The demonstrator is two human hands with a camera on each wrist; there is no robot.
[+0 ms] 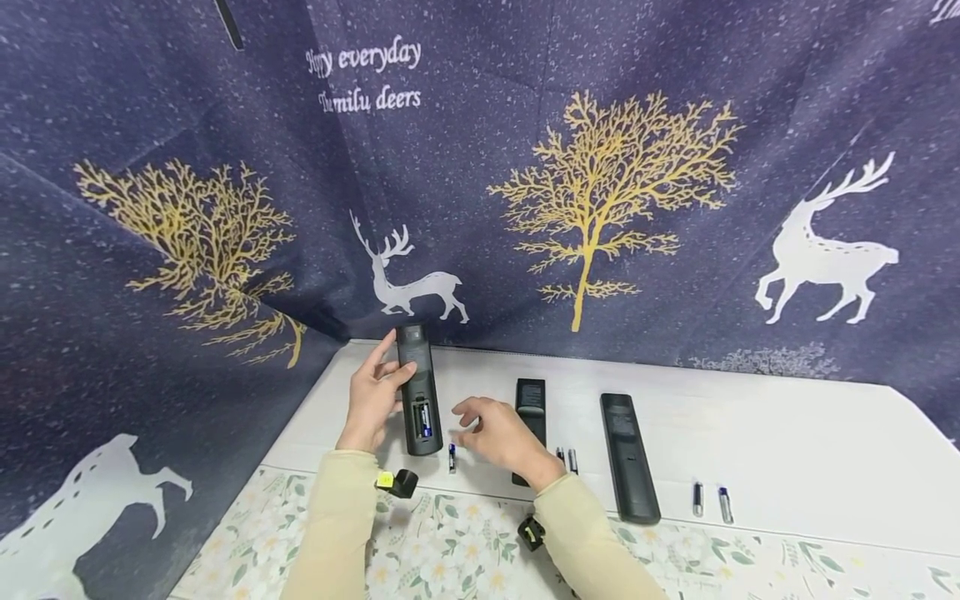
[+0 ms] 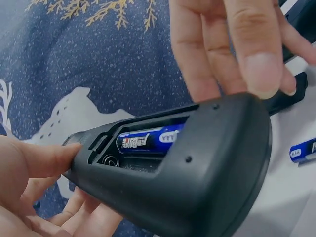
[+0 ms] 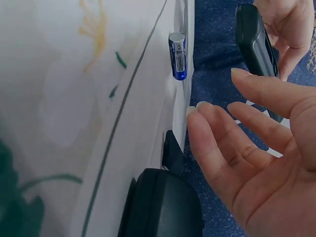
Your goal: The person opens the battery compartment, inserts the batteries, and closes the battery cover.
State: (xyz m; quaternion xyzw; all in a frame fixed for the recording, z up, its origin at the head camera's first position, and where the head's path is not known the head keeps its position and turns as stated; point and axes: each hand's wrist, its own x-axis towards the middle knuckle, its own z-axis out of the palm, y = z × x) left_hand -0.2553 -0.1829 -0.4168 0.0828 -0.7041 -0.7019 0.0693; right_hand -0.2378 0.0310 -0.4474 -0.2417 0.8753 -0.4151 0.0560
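My left hand (image 1: 371,400) grips a black remote control (image 1: 411,358) with its back facing me and its battery compartment open. Inside the compartment lies one blue AAA battery (image 2: 148,140); beside it, a coil spring (image 2: 109,160) shows in the bare slot. My right hand (image 1: 495,433) hovers just right of this remote, fingers loosely bent and holding nothing. A loose blue AAA battery (image 1: 452,458) rests on the white table between the two hands. In the right wrist view, that battery (image 3: 177,55) lies beyond my fingertips.
A second black remote (image 1: 531,408) lies partly hidden behind my right forearm, with two batteries (image 1: 573,461) beside it. Farther right are a third remote (image 1: 630,458) and two more batteries (image 1: 725,504). A floral cloth (image 1: 435,542) covers the near edge; a dark patterned curtain (image 1: 465,167) hangs behind.
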